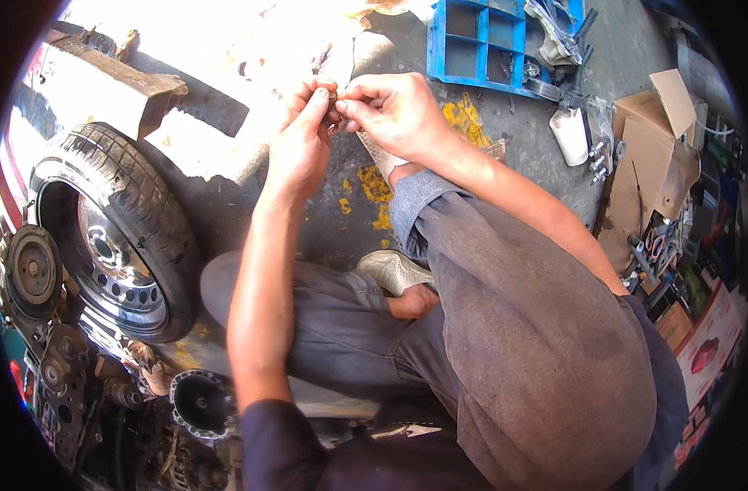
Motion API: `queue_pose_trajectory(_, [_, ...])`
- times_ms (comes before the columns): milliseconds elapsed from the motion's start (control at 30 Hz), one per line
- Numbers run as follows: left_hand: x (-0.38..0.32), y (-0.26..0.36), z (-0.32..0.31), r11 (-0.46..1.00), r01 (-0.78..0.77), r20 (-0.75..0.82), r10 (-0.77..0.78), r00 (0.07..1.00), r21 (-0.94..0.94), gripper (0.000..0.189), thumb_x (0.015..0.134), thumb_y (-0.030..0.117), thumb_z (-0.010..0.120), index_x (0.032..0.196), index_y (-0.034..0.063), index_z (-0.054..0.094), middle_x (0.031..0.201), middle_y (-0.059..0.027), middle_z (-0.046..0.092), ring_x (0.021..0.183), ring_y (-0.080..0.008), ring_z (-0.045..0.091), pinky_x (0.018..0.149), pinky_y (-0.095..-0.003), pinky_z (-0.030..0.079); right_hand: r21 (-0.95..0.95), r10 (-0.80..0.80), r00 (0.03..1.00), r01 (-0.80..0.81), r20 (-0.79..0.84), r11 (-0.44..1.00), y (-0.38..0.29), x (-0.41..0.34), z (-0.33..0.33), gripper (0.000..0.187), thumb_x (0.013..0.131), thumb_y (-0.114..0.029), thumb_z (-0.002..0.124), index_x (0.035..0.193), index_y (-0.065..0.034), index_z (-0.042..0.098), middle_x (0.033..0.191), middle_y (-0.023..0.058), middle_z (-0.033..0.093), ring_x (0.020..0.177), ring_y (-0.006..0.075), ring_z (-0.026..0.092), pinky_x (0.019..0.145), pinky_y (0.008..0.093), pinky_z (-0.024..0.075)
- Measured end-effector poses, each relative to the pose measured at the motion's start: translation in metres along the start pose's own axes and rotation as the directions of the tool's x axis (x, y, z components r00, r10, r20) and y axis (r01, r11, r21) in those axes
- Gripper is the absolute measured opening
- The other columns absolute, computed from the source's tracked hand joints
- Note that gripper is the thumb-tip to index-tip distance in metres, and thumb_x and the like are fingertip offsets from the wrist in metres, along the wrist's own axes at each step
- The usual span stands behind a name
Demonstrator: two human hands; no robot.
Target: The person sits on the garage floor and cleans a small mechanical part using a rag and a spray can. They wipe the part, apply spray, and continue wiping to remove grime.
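Observation:
In front of my crossed legs, both hands meet over a small metal part (pixel 333 97), mostly hidden by my fingers. My left hand (pixel 301 132) grips it between thumb and fingers. From the other side, my right hand (pixel 395 110) pinches it with thumb and forefinger. Just beyond the left fingertips, a thin piece that looks like a coil spring (pixel 321 58) shows against the glare; whether it joins the held part, I cannot tell. Below the right hand is a light perforated shoe (pixel 380 153) on my foot.
A tyre on a steel wheel (pixel 119 233) leans at the left, above greasy engine parts (pixel 67 380). A blue compartment tray (pixel 466 78) with metal parts lies at the upper right. Near it are a white cup (pixel 569 136) and a cardboard box (pixel 644 159). Yellow paint marks the floor.

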State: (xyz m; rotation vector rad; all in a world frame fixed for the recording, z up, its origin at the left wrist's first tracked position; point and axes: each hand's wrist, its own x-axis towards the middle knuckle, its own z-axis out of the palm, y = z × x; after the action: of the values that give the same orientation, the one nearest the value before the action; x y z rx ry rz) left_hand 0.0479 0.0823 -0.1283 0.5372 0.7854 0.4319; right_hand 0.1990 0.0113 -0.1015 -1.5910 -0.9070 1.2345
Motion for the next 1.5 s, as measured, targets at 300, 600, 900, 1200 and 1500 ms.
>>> queue_pose_trajectory(300, [0.000, -0.011, 0.003, 0.989, -0.022, -0.161, 0.045, 0.986, 0.144, 0.019, 0.104, 0.009, 0.041, 0.110, 0.0022, 0.058, 0.093, -0.0048, 0.063, 0.078, -0.0096, 0.056, 0.070, -0.0271, 0.048, -0.060, 0.083, 0.997, -0.083, 0.005, 0.995, -0.001, 0.003, 0.003, 0.016, 0.089, -0.009, 0.064, 0.092, 0.0038, 0.073, 0.079, 0.0160, 0.074, 0.071, 0.0181, 0.074, 0.064, 0.0309, 0.0579])
queue_pose_trajectory(600, [0.003, 0.005, 0.003, 0.999, -0.023, 0.011, 0.022, 1.000, 0.048, 0.027, 0.103, 0.009, 0.047, 0.124, -0.0036, 0.058, 0.105, -0.0102, 0.066, 0.093, -0.0154, 0.062, 0.087, -0.0309, 0.051, -0.080, 0.016, 0.997, -0.022, -0.081, 0.997, 0.001, 0.005, -0.001, 0.016, 0.089, -0.009, 0.064, 0.092, 0.0039, 0.072, 0.077, 0.0164, 0.073, 0.071, 0.0177, 0.073, 0.065, 0.0310, 0.0575])
queue_pose_trajectory(900, [0.002, 0.008, 0.000, 0.946, 0.004, -0.054, 0.015, 0.998, 0.325, 0.028, 0.092, 0.002, 0.066, 0.119, -0.0049, 0.065, 0.104, -0.0123, 0.071, 0.091, -0.0149, 0.066, 0.083, -0.0305, 0.056, -0.070, 0.026, 0.994, -0.033, -0.106, 0.997, 0.000, -0.002, -0.006, 0.013, 0.088, -0.010, 0.065, 0.090, -0.0004, 0.073, 0.072, 0.0133, 0.072, 0.065, 0.0158, 0.071, 0.061, 0.0307, 0.0546])
queue_pose_trajectory(1200, [0.001, 0.012, 0.005, 0.948, -0.010, -0.130, 0.054, 0.990, 0.318, 0.027, 0.089, 0.001, 0.069, 0.115, -0.0049, 0.066, 0.099, -0.0129, 0.072, 0.087, -0.0158, 0.068, 0.080, -0.0304, 0.058, -0.123, 0.012, 0.997, -0.021, -0.075, 0.992, 0.002, 0.002, -0.009, 0.014, 0.088, -0.011, 0.065, 0.092, 0.0023, 0.070, 0.078, 0.0181, 0.071, 0.069, 0.0225, 0.072, 0.064, 0.0339, 0.0545])
queue_pose_trajectory(1500, [-0.001, 0.016, 0.005, 0.927, 0.006, -0.073, 0.023, 0.997, 0.375, 0.026, 0.090, 0.002, 0.068, 0.116, -0.0035, 0.066, 0.100, -0.0104, 0.072, 0.086, -0.0152, 0.067, 0.082, -0.0290, 0.055, -0.180, -0.017, 0.995, -0.001, -0.099, 0.984, 0.007, 0.000, -0.008, 0.012, 0.089, -0.008, 0.065, 0.095, 0.0016, 0.070, 0.075, 0.0134, 0.071, 0.068, 0.0160, 0.070, 0.065, 0.0308, 0.0548])
